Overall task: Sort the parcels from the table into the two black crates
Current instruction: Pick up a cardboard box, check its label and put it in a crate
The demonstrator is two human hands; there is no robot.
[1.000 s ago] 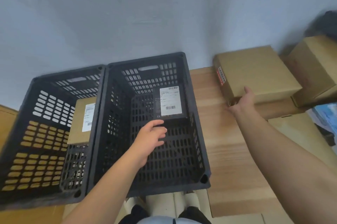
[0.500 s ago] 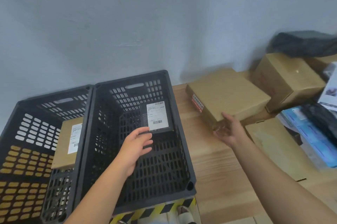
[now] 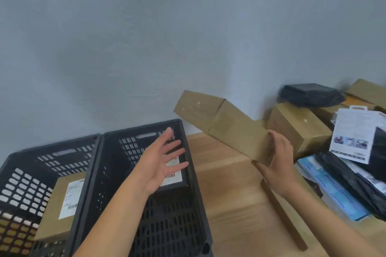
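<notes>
Flat brown cardboard box (image 3: 229, 129), tipped up in your grip.
Left black plastic crate (image 3: 62, 162) holds a brown labelled parcel (image 3: 60, 204); right black plastic crate (image 3: 173, 225) a dark labelled parcel (image 3: 174, 177).

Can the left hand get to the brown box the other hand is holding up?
Probably yes. The left hand is open above the crate, and nothing stands between it and the tilted box, which the right hand holds by its near end.

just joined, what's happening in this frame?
A person is sorting parcels. Their right hand grips the near end of a cardboard box, tilted above the table. The left hand is open over the right crate, which holds a black labelled parcel. The left crate holds a brown labelled box. Other parcels lie at right.
</notes>
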